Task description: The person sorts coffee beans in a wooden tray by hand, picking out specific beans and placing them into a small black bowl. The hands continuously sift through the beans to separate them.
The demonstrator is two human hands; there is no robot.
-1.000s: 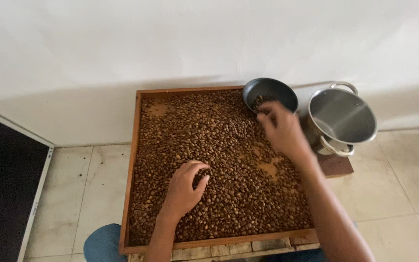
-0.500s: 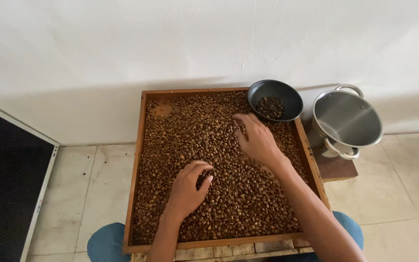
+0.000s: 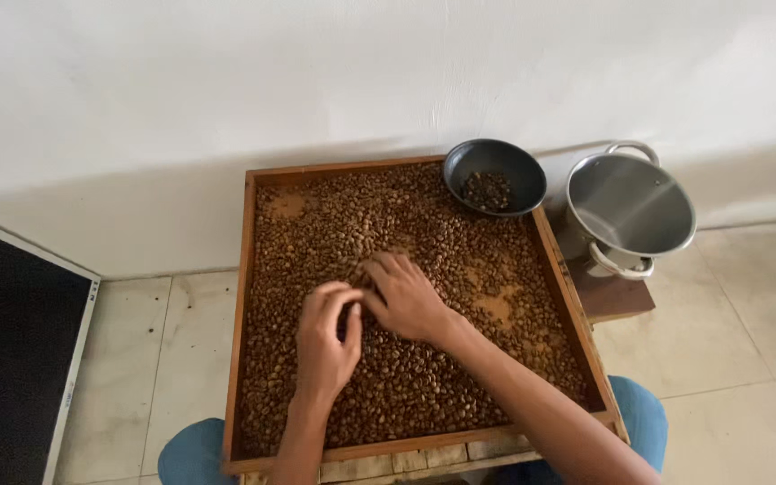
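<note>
A square wooden tray (image 3: 244, 296) rests across my knees and is covered with brown coffee beans (image 3: 460, 269). My left hand (image 3: 323, 337) lies on the beans near the tray's middle, fingers curled and pinching at them. My right hand (image 3: 404, 296) lies flat beside it, fingertips touching the beans and nearly meeting the left hand. A dark round bowl (image 3: 494, 175) with a small heap of dark beans sits in the tray's far right corner.
A steel pot (image 3: 630, 205) with two handles stands on a brown stool (image 3: 617, 295) right of the tray. A white wall is behind. A black panel with a pale frame (image 3: 11, 359) lies on the tiled floor at left.
My right hand came back from the dark bowl at the far right to the tray's middle, next to my left hand. The left hand shifted slightly up the tray.
</note>
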